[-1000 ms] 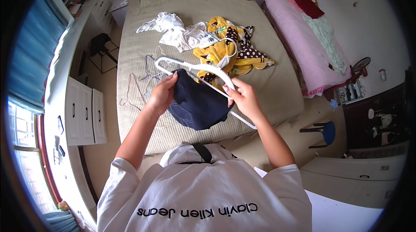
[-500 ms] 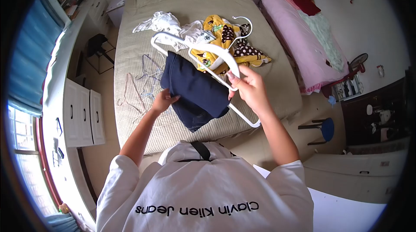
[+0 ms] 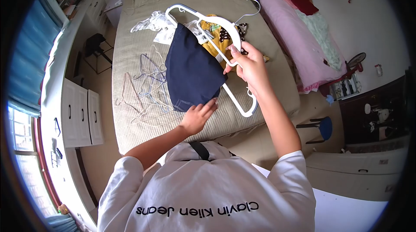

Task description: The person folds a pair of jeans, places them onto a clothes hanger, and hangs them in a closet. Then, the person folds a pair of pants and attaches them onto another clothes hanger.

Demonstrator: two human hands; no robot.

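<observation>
My right hand (image 3: 249, 65) is closed on a white plastic clothes hanger (image 3: 229, 25), near its lower right part, with the metal hook pointing up and away. A dark navy garment (image 3: 193, 69) hangs draped over the hanger's bar, a stitched seam showing near its lower left edge. My left hand (image 3: 198, 117) lies at the garment's lower edge, fingers extended and slightly spread over the fabric; its thumb is hidden. Beyond the hanger, yellow patterned clothing (image 3: 212, 28) and white clothing (image 3: 162, 26) lie on the bed.
Several loose hangers (image 3: 143, 87) lie tangled on the bed (image 3: 143, 136) to the left. A pink-covered bed (image 3: 294, 41) stands along the right. A blue stool (image 3: 320, 129) is on the floor at right, with white cabinets (image 3: 78, 110) at left.
The hanger and garment have risen and tilted away. The garment's folded lower part now hangs flatter and wider. My left hand has moved from its left side to its lower edge.
</observation>
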